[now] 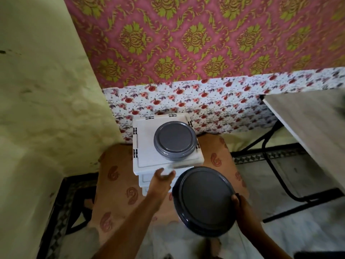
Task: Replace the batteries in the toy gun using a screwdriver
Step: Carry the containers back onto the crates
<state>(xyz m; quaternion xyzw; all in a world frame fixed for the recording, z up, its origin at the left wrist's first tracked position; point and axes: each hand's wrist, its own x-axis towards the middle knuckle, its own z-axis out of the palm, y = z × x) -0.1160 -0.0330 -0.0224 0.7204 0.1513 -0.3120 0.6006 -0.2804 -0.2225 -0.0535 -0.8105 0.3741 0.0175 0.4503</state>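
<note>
No toy gun, screwdriver or batteries are in sight. My right hand point(240, 208) grips the right edge of a large round grey lidded container point(203, 200) and holds it up in front of me. My left hand point(162, 181) reaches forward with fingers apart, at the front edge of a stack of white plastic boxes point(145, 146). A second, smaller grey round container point(174, 140) stands on top of that stack.
The white boxes rest on a stool or seat covered in peach cloth with paisley print point(119, 193). A pale wooden table point(309, 124) with black metal legs stands at the right. Walls close in at the left and behind.
</note>
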